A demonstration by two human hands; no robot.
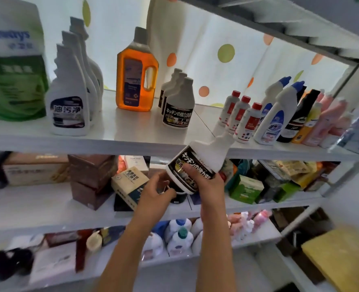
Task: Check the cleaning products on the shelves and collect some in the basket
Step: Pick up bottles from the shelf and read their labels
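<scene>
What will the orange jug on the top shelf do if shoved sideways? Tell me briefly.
The orange jug looks nearly full, so it is probably heavy and would slide rather than tip. Its rigid body and moulded handle suggest a firm grip. It stands clear of its neighbours.

Bare shelf (132, 123) between orange jug (136, 76) and red-capped bottles (240, 116).

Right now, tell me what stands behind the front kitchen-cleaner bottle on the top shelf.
Behind the front kitchen-cleaner bottle stand two more matching bottles in a row; only their caps and shoulders show. Their labels are covered, as is anything further back.
</scene>
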